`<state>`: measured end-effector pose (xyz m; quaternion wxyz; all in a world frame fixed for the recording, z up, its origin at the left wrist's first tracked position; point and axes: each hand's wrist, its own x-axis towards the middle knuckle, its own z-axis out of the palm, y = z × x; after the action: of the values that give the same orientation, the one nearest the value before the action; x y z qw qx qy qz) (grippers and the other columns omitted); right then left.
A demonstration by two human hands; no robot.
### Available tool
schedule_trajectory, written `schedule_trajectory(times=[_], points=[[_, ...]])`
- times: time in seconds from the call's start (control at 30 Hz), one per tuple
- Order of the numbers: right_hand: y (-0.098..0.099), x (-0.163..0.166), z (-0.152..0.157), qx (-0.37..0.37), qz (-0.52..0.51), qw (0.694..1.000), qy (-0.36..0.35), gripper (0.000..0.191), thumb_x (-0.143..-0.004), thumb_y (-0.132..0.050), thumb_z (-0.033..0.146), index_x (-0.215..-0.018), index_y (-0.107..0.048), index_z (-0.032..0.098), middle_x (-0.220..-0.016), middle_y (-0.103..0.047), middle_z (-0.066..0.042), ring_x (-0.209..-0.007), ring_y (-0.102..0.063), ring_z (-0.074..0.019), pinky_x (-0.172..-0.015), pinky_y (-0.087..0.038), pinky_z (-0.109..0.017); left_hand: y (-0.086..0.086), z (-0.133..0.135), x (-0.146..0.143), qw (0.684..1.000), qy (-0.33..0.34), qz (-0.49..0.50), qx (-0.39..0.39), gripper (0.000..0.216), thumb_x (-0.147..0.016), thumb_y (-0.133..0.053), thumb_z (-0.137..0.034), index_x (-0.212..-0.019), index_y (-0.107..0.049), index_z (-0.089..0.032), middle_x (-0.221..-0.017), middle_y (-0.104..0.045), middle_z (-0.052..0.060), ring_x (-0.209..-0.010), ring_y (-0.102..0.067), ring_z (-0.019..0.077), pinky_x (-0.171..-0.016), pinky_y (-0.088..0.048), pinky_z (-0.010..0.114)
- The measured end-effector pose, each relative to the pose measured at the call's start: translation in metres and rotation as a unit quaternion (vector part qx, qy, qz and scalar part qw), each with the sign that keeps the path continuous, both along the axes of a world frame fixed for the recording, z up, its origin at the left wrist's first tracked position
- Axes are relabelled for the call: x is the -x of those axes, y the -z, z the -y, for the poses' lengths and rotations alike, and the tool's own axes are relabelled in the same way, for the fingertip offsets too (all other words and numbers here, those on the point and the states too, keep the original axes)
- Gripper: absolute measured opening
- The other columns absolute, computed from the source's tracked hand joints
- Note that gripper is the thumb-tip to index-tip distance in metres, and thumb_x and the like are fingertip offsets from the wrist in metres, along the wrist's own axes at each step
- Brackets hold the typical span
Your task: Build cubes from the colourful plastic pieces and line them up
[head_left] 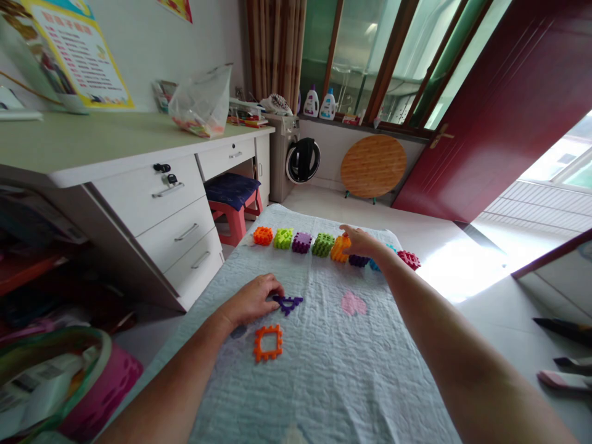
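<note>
My left hand rests on the cloth, its thumb and fingers closed on one corner of a flat purple triangular building piece. Just below it lies an orange square frame piece with notched edges. At the far side, my right hand has its fingers around a yellow-orange stack of notched pieces. To the left of that stack stand a green stack, a light purple stack, a lime stack and an orange stack. My right hand and forearm partly cover a dark purple stack and a blue stack.
A light blue quilted cloth covers the work surface. A red stack stands at its far right edge. On the left are a white desk, a pink stool and a pink basket. A washing machine stands behind.
</note>
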<state>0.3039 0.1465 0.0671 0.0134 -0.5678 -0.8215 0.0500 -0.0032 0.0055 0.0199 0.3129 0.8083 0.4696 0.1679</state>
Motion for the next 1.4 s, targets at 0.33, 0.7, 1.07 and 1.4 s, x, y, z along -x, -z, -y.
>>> schedule_trajectory(times=[0.33,0.7,1.07,1.4], points=[[-0.011,-0.009,0.033,-0.124,-0.254,0.959,-0.017,0.07,-0.069,-0.067,0.031,-0.132,-0.038,0.02,-0.121,-0.057,-0.011,-0.105,-0.055,-0.0243,-0.088,-0.043,-0.041,0.001,0.001,0.0,1.0,-0.005,-0.006,-0.013,0.014,-0.068,-0.057,-0.018,-0.08,-0.065,-0.018,-0.083,-0.058,0.001,-0.078,-0.055,0.0167,-0.073,-0.042,0.026],[0.047,0.058,0.155,0.009,-0.254,0.957,-0.141,0.042,-0.075,-0.06,0.018,-0.117,-0.055,0.018,-0.11,-0.059,-0.01,-0.099,-0.054,-0.0205,-0.087,-0.044,-0.036,0.003,0.005,-0.013,0.996,-0.035,0.069,-0.054,0.018,-0.07,-0.058,-0.013,-0.086,-0.064,-0.019,-0.086,-0.061,0.002,-0.076,-0.057,0.0153,-0.071,-0.044,0.025],[0.055,0.064,0.156,-0.011,-0.225,0.971,-0.078,0.01,-0.08,-0.056,0.015,-0.084,-0.065,0.018,-0.08,-0.058,-0.002,-0.075,-0.053,-0.0138,-0.071,-0.04,-0.024,0.007,0.006,-0.02,0.988,-0.056,0.112,-0.085,0.027,-0.074,-0.058,-0.014,-0.1,-0.061,-0.021,-0.097,-0.058,0.002,-0.078,-0.057,0.0134,-0.073,-0.048,0.025],[0.056,-0.007,0.122,-0.131,-0.489,0.837,0.209,0.02,-0.077,-0.054,0.036,-0.082,-0.06,0.018,-0.06,-0.058,0.001,-0.048,-0.05,-0.0114,-0.047,-0.041,-0.023,0.007,0.003,-0.015,0.991,-0.07,0.09,-0.073,0.022,-0.075,-0.056,-0.02,-0.097,-0.061,-0.018,-0.093,-0.063,0.003,-0.075,-0.058,0.0143,-0.075,-0.049,0.028]])
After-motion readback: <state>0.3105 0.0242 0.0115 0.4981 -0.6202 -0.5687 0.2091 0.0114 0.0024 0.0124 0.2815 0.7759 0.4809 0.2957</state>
